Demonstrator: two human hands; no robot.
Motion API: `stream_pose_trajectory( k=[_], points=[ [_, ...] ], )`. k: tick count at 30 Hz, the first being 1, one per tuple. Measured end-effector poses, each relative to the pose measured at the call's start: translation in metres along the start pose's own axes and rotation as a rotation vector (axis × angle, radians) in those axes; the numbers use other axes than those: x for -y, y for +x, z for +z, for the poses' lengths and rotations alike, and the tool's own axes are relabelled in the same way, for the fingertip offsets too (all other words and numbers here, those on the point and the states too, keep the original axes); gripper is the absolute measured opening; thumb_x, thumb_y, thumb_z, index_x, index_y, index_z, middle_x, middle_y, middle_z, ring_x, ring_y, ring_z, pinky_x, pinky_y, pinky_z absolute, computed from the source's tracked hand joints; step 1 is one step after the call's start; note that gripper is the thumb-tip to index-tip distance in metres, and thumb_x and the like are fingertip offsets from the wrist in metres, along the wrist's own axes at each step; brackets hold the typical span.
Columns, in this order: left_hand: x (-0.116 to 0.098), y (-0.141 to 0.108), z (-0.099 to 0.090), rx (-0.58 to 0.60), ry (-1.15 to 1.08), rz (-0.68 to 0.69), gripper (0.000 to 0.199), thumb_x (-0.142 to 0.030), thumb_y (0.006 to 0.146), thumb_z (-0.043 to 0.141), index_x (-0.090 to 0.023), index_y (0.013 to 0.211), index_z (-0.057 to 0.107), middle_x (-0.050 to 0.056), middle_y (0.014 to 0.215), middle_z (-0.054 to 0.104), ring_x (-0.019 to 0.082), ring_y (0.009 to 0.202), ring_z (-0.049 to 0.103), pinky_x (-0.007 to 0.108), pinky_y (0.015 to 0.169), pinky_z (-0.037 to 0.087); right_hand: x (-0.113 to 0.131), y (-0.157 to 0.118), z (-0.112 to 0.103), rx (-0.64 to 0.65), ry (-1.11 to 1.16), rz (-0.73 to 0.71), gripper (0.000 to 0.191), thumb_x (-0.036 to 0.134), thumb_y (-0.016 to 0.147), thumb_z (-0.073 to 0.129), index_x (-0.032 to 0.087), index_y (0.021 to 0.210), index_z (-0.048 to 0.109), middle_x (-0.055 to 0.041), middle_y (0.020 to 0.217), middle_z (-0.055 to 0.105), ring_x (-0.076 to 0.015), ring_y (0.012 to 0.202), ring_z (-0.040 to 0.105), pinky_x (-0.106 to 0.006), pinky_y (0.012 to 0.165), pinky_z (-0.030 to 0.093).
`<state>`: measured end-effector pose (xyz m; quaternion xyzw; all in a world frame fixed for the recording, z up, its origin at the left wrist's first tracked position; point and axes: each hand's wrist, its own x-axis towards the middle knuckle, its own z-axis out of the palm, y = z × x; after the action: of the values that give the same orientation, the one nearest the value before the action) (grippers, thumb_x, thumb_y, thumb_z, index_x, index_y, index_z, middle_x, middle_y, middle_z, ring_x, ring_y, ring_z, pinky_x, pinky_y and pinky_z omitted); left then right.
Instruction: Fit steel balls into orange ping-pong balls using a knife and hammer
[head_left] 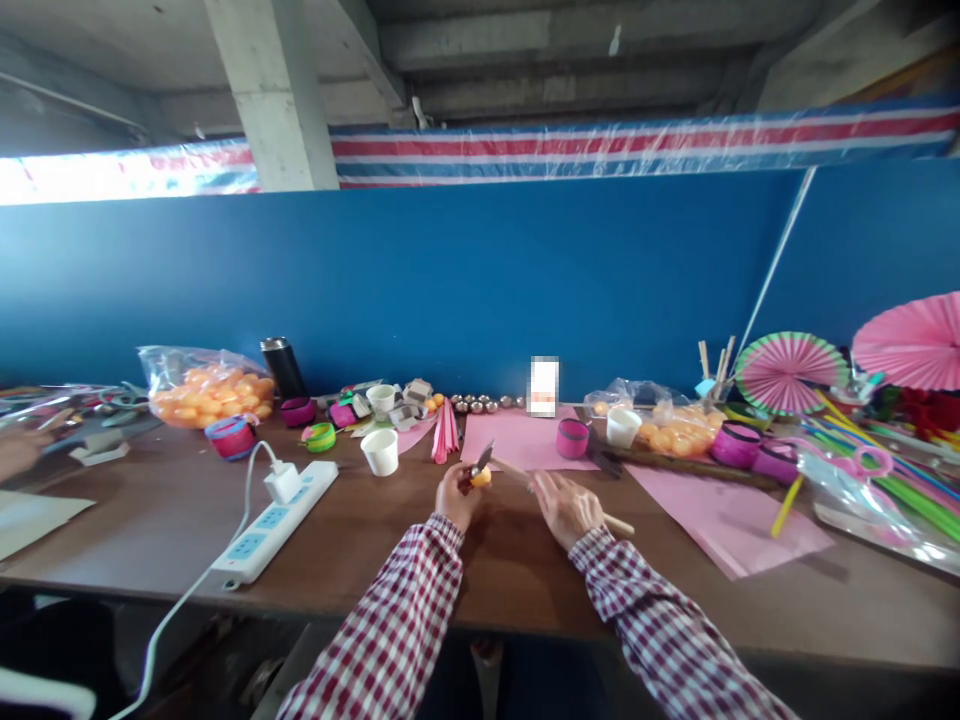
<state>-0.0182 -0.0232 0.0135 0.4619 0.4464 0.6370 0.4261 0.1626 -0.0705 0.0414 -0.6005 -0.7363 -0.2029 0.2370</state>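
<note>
Blue partition (487, 270) backs your brown table (517, 575). Above it, your left hand (452, 496) grips an orange ball (481, 477) and a dark pointed tool (484, 457), seemingly for steadiness; your right hand (567, 508) wraps a wooden stick (619, 525), tip toward the ball.

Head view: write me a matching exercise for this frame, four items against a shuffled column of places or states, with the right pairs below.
Items
1. Left hand
2. Bottle
3. Right hand
4. Power strip

Places or states
A. Gripping a pale stick
B. White, with a plug in it
C. Holding a small orange piece
D. Dark-bodied, standing beside a bulging clear bag

Right pairs: 1-C, 2-D, 3-A, 4-B
</note>
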Motion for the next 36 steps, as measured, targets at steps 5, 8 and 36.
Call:
stream_pose_trajectory(
  k=[5,8,36],
  points=[
    [-0.002,-0.001,-0.001,0.009,0.022,-0.011,0.039,-0.012,0.048,0.069,-0.014,0.086,0.059,0.006,0.083,0.066,0.017,0.074,0.062,0.029,0.073,0.048,-0.002,0.001,-0.001,-0.025,0.018,0.019,0.035,0.035,0.088,0.025,0.024,0.1,0.056,-0.0031,0.076,0.062,-0.011,0.065,0.055,-0.023,0.052,0.026],
    [-0.001,-0.001,-0.001,0.018,-0.02,-0.002,0.039,-0.013,0.048,0.069,-0.013,0.086,0.059,0.006,0.082,0.066,0.017,0.075,0.062,0.029,0.076,0.047,-0.003,0.001,0.0,0.014,0.015,-0.041,0.034,0.036,0.088,0.025,0.026,0.1,0.055,-0.0021,0.076,0.062,-0.0112,0.063,0.054,-0.023,0.051,0.025],
    [0.0,-0.002,-0.006,0.117,0.057,0.073,0.039,-0.023,0.053,0.07,-0.013,0.09,0.059,0.007,0.084,0.065,0.016,0.074,0.061,0.029,0.07,0.05,-0.025,0.005,0.015,0.06,-0.009,0.095,0.023,0.022,0.081,0.042,0.028,0.096,0.058,-0.0046,0.089,0.058,-0.0178,0.084,0.047,-0.028,0.069,0.034]
  ],
)
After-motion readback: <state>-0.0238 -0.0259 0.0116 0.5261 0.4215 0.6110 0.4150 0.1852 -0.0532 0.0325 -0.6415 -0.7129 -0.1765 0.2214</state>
